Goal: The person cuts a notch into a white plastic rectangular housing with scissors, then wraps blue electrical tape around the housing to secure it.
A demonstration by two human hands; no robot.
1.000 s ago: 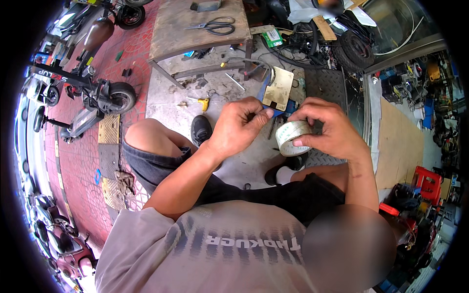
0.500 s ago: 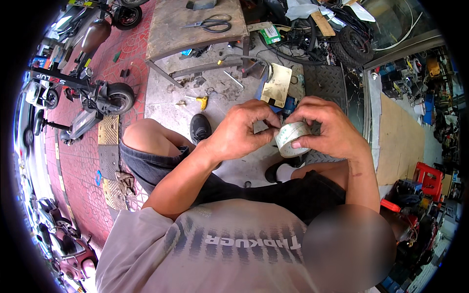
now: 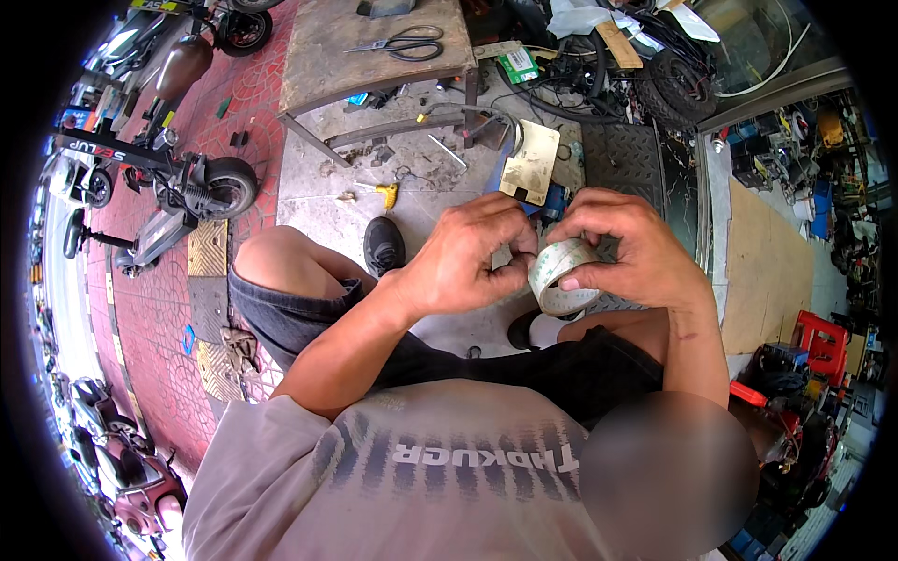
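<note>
A roll of clear tape (image 3: 550, 266) with greenish print is tilted in front of my knees, its hollow core facing me. My right hand (image 3: 629, 251) grips it from the right, thumb on the near rim and fingers over the top. Against the roll's left edge, my left hand (image 3: 472, 254) is closed, thumb and fingertips pinched together. What lies in that pinch is too small to make out. Just beyond my hands, a beige flat panel (image 3: 530, 164) rests on a blue object.
A worn wooden table (image 3: 327, 47) bearing black-handled scissors (image 3: 412, 45) stands ahead. A yellow-handled tool (image 3: 385, 194) lies on the floor. Cables and tyres (image 3: 678, 84) pile up at far right; an electric scooter (image 3: 173, 201) stands left, a red stool (image 3: 823, 346) right.
The tape roll has turned a little in my right hand, showing more of its hollow core. My left fingers have curled in tighter, closing the gap between thumb and forefinger.
</note>
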